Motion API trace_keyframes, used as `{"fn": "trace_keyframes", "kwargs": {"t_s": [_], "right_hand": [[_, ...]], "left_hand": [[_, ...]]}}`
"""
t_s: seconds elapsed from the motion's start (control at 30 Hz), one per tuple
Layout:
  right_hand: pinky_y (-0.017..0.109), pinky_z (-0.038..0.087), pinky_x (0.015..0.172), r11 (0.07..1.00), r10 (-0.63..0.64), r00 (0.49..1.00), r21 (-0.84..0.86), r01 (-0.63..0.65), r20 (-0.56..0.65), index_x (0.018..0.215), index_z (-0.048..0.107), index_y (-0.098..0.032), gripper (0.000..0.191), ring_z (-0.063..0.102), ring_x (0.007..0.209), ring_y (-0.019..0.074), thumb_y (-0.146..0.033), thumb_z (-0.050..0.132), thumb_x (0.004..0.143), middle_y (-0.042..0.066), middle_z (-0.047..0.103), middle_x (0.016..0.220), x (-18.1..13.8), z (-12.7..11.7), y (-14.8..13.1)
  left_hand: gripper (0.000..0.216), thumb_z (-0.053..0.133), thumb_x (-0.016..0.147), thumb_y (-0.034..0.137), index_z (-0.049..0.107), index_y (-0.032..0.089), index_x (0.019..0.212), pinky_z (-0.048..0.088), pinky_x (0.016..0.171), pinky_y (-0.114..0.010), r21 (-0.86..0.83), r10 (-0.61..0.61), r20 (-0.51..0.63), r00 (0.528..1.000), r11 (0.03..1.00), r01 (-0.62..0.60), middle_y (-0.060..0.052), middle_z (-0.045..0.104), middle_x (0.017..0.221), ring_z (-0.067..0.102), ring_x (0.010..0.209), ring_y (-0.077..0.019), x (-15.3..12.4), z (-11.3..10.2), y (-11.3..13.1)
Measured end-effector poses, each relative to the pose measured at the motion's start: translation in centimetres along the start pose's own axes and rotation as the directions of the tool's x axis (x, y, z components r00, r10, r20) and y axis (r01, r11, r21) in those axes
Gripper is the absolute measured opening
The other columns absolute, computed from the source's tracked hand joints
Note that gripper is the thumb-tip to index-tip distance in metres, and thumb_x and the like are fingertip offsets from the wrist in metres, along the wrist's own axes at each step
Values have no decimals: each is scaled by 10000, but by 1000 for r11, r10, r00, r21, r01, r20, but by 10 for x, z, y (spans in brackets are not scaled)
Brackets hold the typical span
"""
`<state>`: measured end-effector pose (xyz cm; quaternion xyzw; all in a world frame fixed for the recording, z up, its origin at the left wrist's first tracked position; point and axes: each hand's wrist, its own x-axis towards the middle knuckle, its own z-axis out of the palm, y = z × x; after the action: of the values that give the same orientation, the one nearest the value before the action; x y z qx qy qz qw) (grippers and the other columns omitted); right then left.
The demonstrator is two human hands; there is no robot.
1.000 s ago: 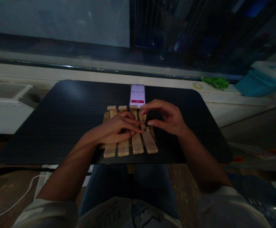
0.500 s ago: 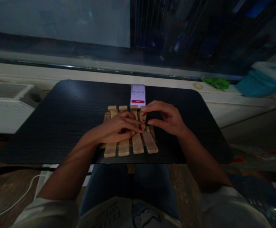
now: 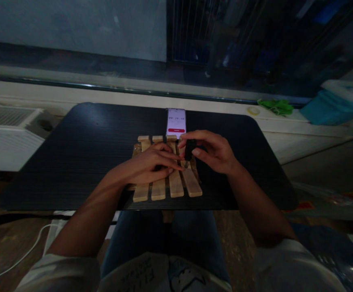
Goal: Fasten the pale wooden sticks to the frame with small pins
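Observation:
On the black table lies a small wooden piece with several pale slats (image 3: 176, 184) fixed across a browner base. My left hand (image 3: 152, 162) rests flat over the slats, fingers stretched to the right. Its fingertips touch the rightmost slat (image 3: 192, 182), close by a small dark metal tip. Above that slat my right hand (image 3: 214, 151) pinches the stubby black handle of a screwdriver (image 3: 190, 149) between thumb and fingers. The handle stands roughly upright, its tip pointing down at the slat. Whether a screw sits under it is too dark to tell.
Behind the slats a lit phone (image 3: 176, 121) with a timer lies on the black table (image 3: 109, 134). On the white sill are a roll of tape (image 3: 253, 110), a green cloth-like bundle (image 3: 276, 106) and a teal bin (image 3: 331, 107). A radiator (image 3: 9, 134) stands left.
The fingers of my right hand have shifted on the screwdriver, and its black handle now shows between them. My left hand and the slats have stayed put.

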<state>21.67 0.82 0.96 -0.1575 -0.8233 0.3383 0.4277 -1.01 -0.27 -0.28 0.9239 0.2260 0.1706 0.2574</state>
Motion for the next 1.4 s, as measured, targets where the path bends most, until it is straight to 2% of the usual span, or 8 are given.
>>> {"fn": "trace_keyframes", "kwargs": {"t_s": [0.17,0.37,0.7,0.83,1.03,1.4], "right_hand": [[300,552,731,1000,-4,1000,28,4,-11,1182,592,-222,306,647,823,123,-261,568,880,55,678,1109,-1,2,3],[263,542,699,997,-21,999,75,23,-35,1162,613,-262,317,646,806,103,-237,622,846,11,688,1038,0,2,6],[257,545,721,1000,-10,998,22,11,-56,1143,623,-276,329,650,922,123,-259,661,817,3,696,1050,1,2,6],[261,551,718,1000,-23,998,20,24,-59,1137,627,-255,330,661,880,121,-249,672,810,16,705,1049,1,1,5],[265,546,747,998,-41,997,35,43,-59,1145,623,-254,350,659,954,132,-238,684,801,18,705,1049,2,2,5],[275,542,748,998,-65,996,2,65,-57,1129,625,-235,352,665,917,138,-236,704,786,31,710,1034,4,0,3]], "left_hand": [[352,500,861,151,683,284,1131,371,970,-429,-3,4,-15,1000,1000,-5,-4,661,1187,509,1065,-230,0,1,0],[345,498,862,142,693,272,1114,388,960,-420,-4,7,-15,1000,1000,-7,-10,662,1195,517,1062,-226,1,0,1],[351,502,864,144,687,283,1129,388,961,-412,-7,-1,-11,1000,1000,1,4,650,1223,516,1054,-226,1,0,2],[344,511,860,137,691,271,1121,387,956,-405,-4,-2,-19,1000,1000,2,-4,654,1213,515,1056,-229,0,0,2],[350,503,862,136,687,280,1123,392,946,-411,-5,0,-9,1000,1000,0,1,659,1203,522,1036,-224,1,-1,3],[346,499,868,135,688,270,1125,389,945,-402,-15,3,-15,1000,1000,-4,0,660,1201,511,1040,-225,1,0,2]]}}
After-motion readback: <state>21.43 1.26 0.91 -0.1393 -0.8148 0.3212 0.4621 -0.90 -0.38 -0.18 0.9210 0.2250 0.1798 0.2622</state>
